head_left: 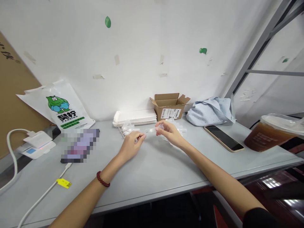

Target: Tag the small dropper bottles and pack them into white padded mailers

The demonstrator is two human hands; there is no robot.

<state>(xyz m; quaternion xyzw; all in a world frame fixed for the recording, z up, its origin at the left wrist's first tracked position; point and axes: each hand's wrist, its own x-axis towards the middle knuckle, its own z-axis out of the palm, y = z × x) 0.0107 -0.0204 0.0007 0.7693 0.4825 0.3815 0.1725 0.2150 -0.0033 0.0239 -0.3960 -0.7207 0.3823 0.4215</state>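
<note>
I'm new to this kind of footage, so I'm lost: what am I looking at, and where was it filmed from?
There's no machine here: one camera, worn on a person's head, looks forward and down at their bare hands. The right hand holds a small, pale, slender item. The left hand is close by, fingertips together; whether it grips anything is too small to tell. On the grey table are a white stack, an open cardboard box, a light-blue cloth bag, a smartphone, a lidded cup of brown drink and, at left, a blurred-out device on a white cable.
</note>
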